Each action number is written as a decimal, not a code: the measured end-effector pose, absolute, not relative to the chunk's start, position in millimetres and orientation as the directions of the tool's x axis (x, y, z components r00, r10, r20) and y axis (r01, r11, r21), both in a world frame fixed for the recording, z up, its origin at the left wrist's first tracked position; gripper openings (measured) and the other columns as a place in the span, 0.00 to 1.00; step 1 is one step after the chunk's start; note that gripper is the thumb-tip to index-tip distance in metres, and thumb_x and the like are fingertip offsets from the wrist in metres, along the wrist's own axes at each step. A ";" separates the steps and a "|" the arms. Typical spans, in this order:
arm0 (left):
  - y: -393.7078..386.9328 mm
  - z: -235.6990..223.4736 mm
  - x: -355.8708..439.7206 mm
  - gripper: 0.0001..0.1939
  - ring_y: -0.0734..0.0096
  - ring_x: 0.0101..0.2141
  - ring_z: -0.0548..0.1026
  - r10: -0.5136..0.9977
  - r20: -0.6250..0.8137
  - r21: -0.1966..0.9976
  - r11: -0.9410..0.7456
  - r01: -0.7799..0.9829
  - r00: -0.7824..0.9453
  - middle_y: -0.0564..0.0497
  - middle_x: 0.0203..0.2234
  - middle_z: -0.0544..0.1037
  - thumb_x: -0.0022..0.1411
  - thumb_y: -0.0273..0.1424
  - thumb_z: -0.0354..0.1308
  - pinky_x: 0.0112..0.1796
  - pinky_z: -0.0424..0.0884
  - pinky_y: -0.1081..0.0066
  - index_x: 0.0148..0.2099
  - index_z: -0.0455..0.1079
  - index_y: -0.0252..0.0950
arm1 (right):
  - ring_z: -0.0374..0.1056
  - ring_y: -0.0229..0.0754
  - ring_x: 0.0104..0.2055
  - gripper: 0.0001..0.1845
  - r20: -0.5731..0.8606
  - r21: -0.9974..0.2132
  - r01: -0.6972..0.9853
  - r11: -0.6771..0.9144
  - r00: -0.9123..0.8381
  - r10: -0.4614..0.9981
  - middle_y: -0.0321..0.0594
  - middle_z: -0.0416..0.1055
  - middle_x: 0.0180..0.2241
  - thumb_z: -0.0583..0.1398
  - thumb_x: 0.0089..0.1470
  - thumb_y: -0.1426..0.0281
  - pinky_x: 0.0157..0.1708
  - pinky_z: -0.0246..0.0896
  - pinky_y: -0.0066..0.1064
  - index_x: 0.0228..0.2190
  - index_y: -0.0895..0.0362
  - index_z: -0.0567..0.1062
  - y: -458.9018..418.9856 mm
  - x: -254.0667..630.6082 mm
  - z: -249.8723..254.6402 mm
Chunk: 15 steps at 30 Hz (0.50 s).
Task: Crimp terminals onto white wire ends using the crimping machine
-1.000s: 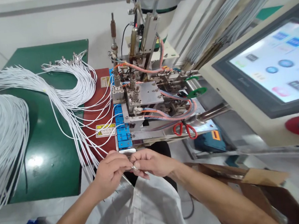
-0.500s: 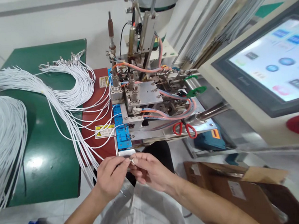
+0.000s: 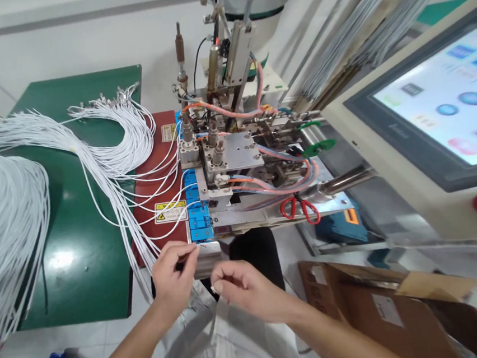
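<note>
My left hand [image 3: 172,278] is closed in a pinch at the front end of the row of blue clamps [image 3: 200,219]. Thin wire ends [image 3: 202,244] poke out past its fingertips, so it seems to hold the end of a white cable, mostly hidden by the hand. Lower and to the right, my right hand [image 3: 245,291] is also pinched, with a tiny whitish piece [image 3: 213,289] showing at its fingertips; its kind is too small to make out. Several white cables [image 3: 117,213] run from the green table into the blue clamps.
The machine [image 3: 236,151] stands ahead, with red-handled scissors [image 3: 300,209] on its front edge and a solder-like wire spool [image 3: 315,136] behind. A touchscreen [image 3: 446,102] juts in at right. The green table [image 3: 86,267] carries cable bundles; a cardboard box [image 3: 372,301] sits below right.
My hands were together at a small piece and have come apart. The left has moved slightly up toward the clamps; the right has dropped back with the whitish piece.
</note>
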State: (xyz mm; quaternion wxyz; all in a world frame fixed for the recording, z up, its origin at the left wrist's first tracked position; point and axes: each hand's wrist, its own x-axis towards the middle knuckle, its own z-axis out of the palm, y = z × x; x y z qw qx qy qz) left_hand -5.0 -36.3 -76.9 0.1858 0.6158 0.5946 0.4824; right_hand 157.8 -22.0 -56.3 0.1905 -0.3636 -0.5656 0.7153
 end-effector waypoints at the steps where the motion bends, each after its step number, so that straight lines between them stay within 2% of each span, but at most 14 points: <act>1: -36.4 -77.7 -4.6 0.02 0.75 0.28 0.73 0.917 0.354 0.820 -0.210 0.532 -0.185 0.51 0.27 0.73 0.55 0.26 0.57 0.29 0.70 0.75 0.32 0.71 0.35 | 0.52 0.30 0.22 0.07 -0.286 -0.958 0.189 -0.216 -0.677 0.678 0.30 0.58 0.19 0.55 0.49 0.71 0.21 0.49 0.22 0.21 0.59 0.66 -20.7 163.5 -58.4; 3: -36.5 -79.7 -3.5 0.03 0.75 0.28 0.73 0.926 0.314 0.852 -0.178 0.492 -0.208 0.51 0.27 0.74 0.55 0.26 0.57 0.29 0.71 0.75 0.33 0.71 0.35 | 0.56 0.31 0.23 0.05 -0.282 -0.953 0.286 -0.099 -0.719 0.635 0.32 0.64 0.22 0.54 0.47 0.75 0.23 0.53 0.22 0.24 0.59 0.69 -19.2 175.9 -67.1; 5: -36.4 -81.1 -2.7 0.05 0.75 0.28 0.73 0.938 0.266 0.876 -0.139 0.461 -0.223 0.51 0.28 0.74 0.55 0.27 0.57 0.29 0.71 0.76 0.36 0.71 0.35 | 0.61 0.33 0.25 0.08 -0.301 -0.914 0.405 0.023 -0.715 0.630 0.34 0.69 0.24 0.54 0.47 0.78 0.26 0.55 0.23 0.27 0.58 0.72 -19.9 187.9 -80.2; 9: -35.1 -79.7 -2.4 0.06 0.73 0.31 0.74 0.955 0.229 0.876 -0.117 0.467 -0.189 0.50 0.29 0.75 0.56 0.27 0.56 0.31 0.72 0.74 0.36 0.73 0.35 | 0.63 0.36 0.21 0.13 -0.321 -0.699 0.678 0.228 -0.582 0.747 0.36 0.68 0.18 0.52 0.53 0.72 0.23 0.54 0.26 0.22 0.57 0.73 -24.9 203.0 -101.0; 11: -34.3 -77.9 -2.5 0.06 0.72 0.30 0.74 0.957 0.233 0.875 -0.129 0.467 -0.173 0.49 0.29 0.75 0.57 0.28 0.55 0.31 0.72 0.74 0.35 0.73 0.35 | 0.64 0.36 0.21 0.12 -0.243 -0.715 0.652 0.253 -0.570 0.785 0.36 0.69 0.19 0.52 0.54 0.71 0.23 0.56 0.26 0.24 0.57 0.73 -26.2 202.7 -101.4; 13: -33.5 -76.6 -2.3 0.06 0.73 0.29 0.73 0.960 0.232 0.880 -0.137 0.456 -0.159 0.49 0.28 0.74 0.57 0.28 0.55 0.28 0.71 0.75 0.35 0.73 0.35 | 0.65 0.36 0.24 0.09 -0.134 -0.818 0.531 0.222 -0.552 0.823 0.37 0.70 0.24 0.53 0.54 0.71 0.24 0.58 0.25 0.30 0.56 0.73 -24.6 195.9 -95.8; 15: -32.4 -76.3 -2.1 0.05 0.74 0.29 0.73 0.963 0.226 0.884 -0.139 0.445 -0.149 0.49 0.28 0.74 0.57 0.28 0.55 0.28 0.71 0.75 0.35 0.73 0.35 | 0.66 0.35 0.26 0.08 -0.028 -0.895 0.407 0.181 -0.456 0.889 0.38 0.71 0.27 0.53 0.54 0.70 0.25 0.61 0.25 0.34 0.56 0.72 -19.8 183.3 -87.6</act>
